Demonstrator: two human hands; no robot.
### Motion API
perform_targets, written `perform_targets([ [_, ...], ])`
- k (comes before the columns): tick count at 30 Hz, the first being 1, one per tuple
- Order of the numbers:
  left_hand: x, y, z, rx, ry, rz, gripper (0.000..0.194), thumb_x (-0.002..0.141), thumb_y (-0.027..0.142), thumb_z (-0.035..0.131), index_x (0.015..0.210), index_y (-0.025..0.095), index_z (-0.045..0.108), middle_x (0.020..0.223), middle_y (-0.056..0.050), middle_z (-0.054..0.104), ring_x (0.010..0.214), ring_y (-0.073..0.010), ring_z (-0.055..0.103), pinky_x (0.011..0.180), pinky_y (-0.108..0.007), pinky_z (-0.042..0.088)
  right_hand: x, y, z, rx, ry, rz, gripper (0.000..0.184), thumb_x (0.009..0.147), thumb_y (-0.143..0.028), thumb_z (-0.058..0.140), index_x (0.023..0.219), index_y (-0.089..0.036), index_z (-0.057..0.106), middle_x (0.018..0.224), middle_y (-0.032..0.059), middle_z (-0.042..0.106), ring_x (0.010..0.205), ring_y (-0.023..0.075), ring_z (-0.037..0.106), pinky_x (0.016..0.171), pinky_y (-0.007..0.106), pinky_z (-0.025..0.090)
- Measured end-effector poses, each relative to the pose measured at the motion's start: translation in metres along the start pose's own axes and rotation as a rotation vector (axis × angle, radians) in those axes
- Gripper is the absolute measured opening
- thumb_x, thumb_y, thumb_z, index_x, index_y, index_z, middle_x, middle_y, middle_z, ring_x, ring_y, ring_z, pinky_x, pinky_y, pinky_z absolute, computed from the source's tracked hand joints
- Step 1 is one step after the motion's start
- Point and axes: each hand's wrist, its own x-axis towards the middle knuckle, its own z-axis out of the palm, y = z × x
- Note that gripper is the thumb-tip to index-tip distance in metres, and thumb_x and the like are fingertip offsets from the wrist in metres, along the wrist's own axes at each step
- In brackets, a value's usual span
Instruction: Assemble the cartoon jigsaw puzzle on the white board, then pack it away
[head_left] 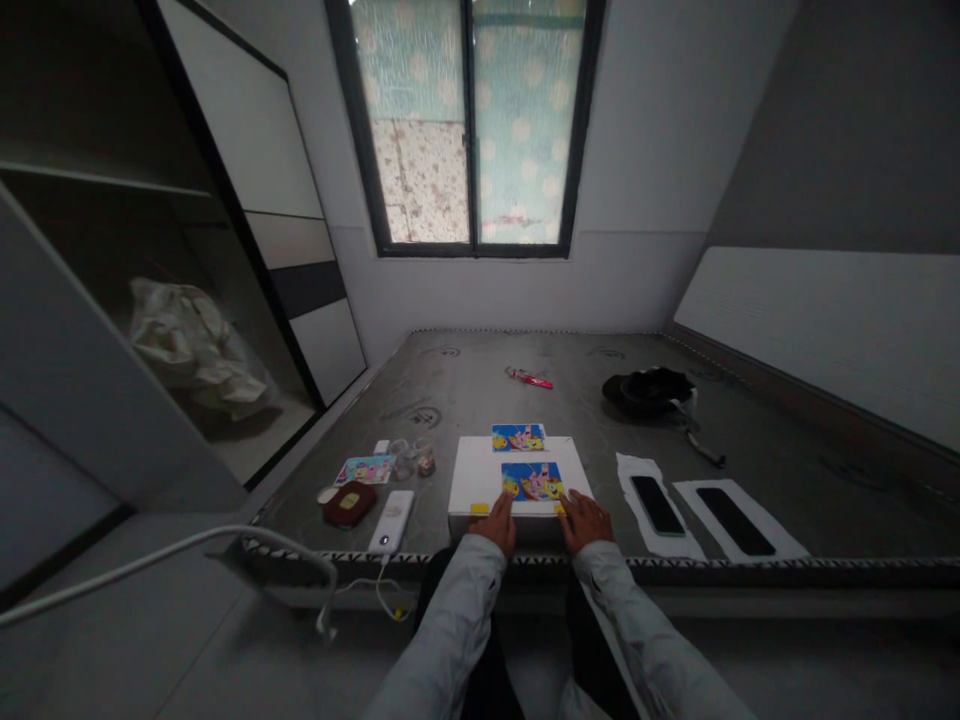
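Left hand and right hand touch the white box.

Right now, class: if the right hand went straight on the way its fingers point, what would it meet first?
The picture card on the white box, at the tips of the right hand; they may touch it, but depth is unclear.

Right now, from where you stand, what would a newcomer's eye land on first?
The brightly coloured cartoon card lying on the white box stands out first, with the left hand and right hand at the box's near edge and a matching card at its far edge. To the right, two black smartphones lie on white sheets. Straight ahead, the bright patterned window dominates the far wall.
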Motion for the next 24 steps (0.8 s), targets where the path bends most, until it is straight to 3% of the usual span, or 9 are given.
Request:
perform_targets([
  [7, -0.004, -0.003, -0.005, 0.004, 0.004, -0.019, 0.057, 0.092, 0.033, 0.038, 0.149, 0.037, 0.033, 0.156, -0.003, 0.033, 0.098, -0.0244, 0.068, 0.088, -0.042, 0.053, 0.001, -0.006, 0.004, -0.013, 0.048, 0.018, 0.040, 0.093, -0.033, 0.041, 0.126, -0.025, 0.062, 0.133, 0.0101, 0.059, 0.123, 0.0241, 0.051, 0.100, 0.044, 0.032],
  [13, -0.002, 0.001, -0.004, -0.037, -0.007, -0.017, 0.058, 0.092, 0.031, 0.038, 0.150, 0.030, 0.034, 0.157, -0.005, 0.031, 0.100, -0.0264, 0.066, 0.088, -0.046, 0.053, 0.003, -0.011, 0.005, 0.028, 0.056, 0.029, 0.041, 0.092, -0.031, 0.040, 0.126, -0.020, 0.060, 0.134, 0.0116, 0.058, 0.121, 0.0241, 0.051, 0.099, 0.043, 0.033],
  [20, 0.004, 0.003, 0.005, -0.088, 0.059, -0.054, 0.052, 0.094, 0.029, 0.036, 0.146, 0.033, 0.041, 0.155, 0.000, 0.035, 0.104, -0.0216, 0.066, 0.090, -0.037, 0.054, 0.004, -0.010, 0.010, 0.052, 0.140, 0.026, 0.035, 0.092, -0.030, 0.039, 0.115, -0.023, 0.065, 0.134, 0.0096, 0.059, 0.121, 0.0240, 0.051, 0.098, 0.043, 0.034],
  [24, 0.008, 0.004, 0.012, -0.159, 0.107, -0.084, 0.053, 0.093, 0.029, 0.036, 0.146, 0.029, 0.042, 0.155, -0.001, 0.035, 0.108, -0.0233, 0.064, 0.092, -0.038, 0.054, 0.006, -0.013, 0.013, 0.032, 0.150, 0.010, 0.042, 0.092, -0.029, 0.036, 0.127, -0.024, 0.059, 0.140, 0.0081, 0.054, 0.125, 0.0233, 0.050, 0.101, 0.042, 0.033],
])
